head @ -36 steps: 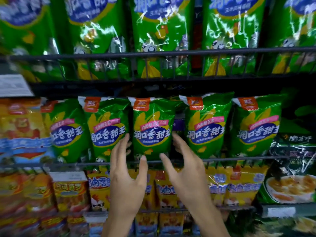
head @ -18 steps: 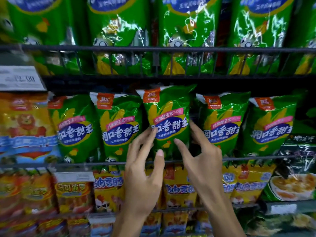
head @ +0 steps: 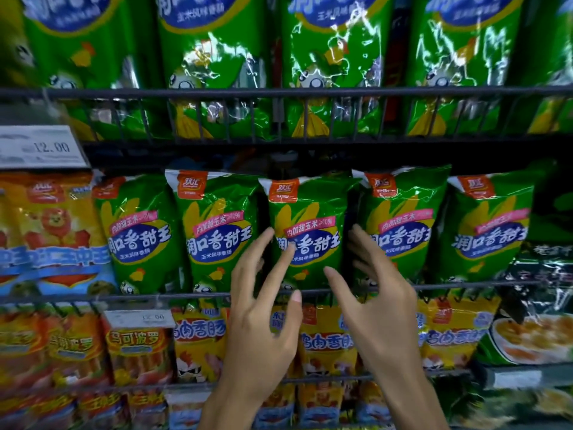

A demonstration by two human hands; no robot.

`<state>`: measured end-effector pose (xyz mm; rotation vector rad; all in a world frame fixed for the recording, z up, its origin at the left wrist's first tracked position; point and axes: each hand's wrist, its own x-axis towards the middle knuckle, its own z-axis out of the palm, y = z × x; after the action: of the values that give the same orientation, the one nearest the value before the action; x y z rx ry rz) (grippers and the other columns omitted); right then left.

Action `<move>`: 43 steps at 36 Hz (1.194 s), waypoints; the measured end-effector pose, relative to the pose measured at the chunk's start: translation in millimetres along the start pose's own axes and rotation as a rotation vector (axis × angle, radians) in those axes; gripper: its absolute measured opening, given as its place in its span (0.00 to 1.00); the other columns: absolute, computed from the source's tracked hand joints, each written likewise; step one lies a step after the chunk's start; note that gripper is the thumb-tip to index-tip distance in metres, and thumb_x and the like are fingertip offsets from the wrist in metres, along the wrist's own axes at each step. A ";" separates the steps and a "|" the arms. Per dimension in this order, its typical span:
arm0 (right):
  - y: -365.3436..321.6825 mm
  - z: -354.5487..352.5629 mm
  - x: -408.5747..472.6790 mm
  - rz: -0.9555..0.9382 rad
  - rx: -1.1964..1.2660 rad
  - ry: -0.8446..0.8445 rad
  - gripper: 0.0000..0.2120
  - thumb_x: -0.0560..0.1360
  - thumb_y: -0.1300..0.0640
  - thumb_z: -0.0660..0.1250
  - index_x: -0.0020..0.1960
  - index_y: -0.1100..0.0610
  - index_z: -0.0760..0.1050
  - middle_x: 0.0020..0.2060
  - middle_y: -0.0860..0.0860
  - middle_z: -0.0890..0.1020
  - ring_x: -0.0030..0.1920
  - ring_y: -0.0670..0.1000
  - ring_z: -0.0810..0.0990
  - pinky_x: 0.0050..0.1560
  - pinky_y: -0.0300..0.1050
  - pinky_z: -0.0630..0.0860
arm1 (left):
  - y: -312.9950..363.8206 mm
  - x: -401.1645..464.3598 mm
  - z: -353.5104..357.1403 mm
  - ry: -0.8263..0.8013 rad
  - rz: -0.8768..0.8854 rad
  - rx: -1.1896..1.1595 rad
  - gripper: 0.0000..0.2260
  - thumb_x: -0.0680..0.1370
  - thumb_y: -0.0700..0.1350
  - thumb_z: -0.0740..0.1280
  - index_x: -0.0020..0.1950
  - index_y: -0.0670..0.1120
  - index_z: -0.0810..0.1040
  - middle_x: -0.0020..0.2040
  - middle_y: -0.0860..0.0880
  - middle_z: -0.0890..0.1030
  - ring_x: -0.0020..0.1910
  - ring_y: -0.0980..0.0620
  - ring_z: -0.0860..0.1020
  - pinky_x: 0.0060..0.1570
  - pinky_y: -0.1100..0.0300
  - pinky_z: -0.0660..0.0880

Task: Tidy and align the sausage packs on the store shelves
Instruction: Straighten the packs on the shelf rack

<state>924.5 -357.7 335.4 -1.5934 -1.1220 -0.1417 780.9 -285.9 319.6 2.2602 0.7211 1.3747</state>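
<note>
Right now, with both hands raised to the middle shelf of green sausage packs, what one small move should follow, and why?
Probably close both hands on the sides of the middle green pack and nudge it level with its neighbours. The left hand and right hand flank it with fingers spread, gripping nothing yet, and its top edge sits lower than the pack to its left and the pack to its right.

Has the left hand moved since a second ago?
Yes. The left hand has risen past the shelf rail, fingers now on the middle green pack.
</note>
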 end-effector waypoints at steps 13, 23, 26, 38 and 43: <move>9.2 20.5 6.1 -0.316 -0.015 -0.107 0.30 0.80 0.67 0.67 0.79 0.54 0.64 0.80 0.44 0.60 0.81 0.48 0.56 0.79 0.43 0.58 | -4.9 18.9 24.1 -0.126 0.135 0.149 0.32 0.83 0.42 0.66 0.83 0.47 0.56 0.84 0.54 0.51 0.83 0.51 0.48 0.80 0.44 0.57; -3.7 14.4 -9.1 -0.265 0.069 -0.076 0.29 0.80 0.56 0.69 0.79 0.52 0.64 0.79 0.42 0.62 0.81 0.46 0.57 0.79 0.39 0.54 | -4.0 -2.4 -19.4 0.096 -0.041 0.114 0.22 0.83 0.43 0.65 0.77 0.54 0.70 0.79 0.59 0.63 0.80 0.51 0.61 0.78 0.54 0.61; -12.7 16.7 -22.4 -0.285 0.187 0.022 0.25 0.78 0.58 0.69 0.74 0.54 0.72 0.74 0.43 0.72 0.76 0.45 0.67 0.76 0.39 0.63 | -7.6 -15.3 -40.2 0.203 -0.174 0.105 0.22 0.83 0.47 0.64 0.77 0.60 0.69 0.77 0.63 0.65 0.79 0.56 0.62 0.76 0.55 0.63; -47.0 88.1 -25.1 0.044 -0.057 -0.284 0.35 0.78 0.38 0.65 0.81 0.38 0.53 0.76 0.34 0.64 0.74 0.35 0.63 0.71 0.30 0.61 | -55.3 0.4 -92.5 -0.004 -0.319 -0.010 0.27 0.79 0.62 0.62 0.71 0.81 0.51 0.73 0.78 0.55 0.75 0.62 0.65 0.73 0.50 0.70; -57.7 110.3 -15.1 0.055 -0.181 -0.155 0.34 0.78 0.36 0.64 0.80 0.45 0.60 0.68 0.42 0.78 0.66 0.45 0.78 0.64 0.43 0.78 | -69.8 5.8 -103.9 -0.052 -0.232 -0.105 0.28 0.79 0.59 0.63 0.71 0.79 0.52 0.70 0.79 0.58 0.70 0.71 0.66 0.68 0.59 0.70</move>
<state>825.5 -281.2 326.0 -1.8192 -1.2107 -0.0867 674.6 -220.3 329.1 2.0515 0.8435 1.2105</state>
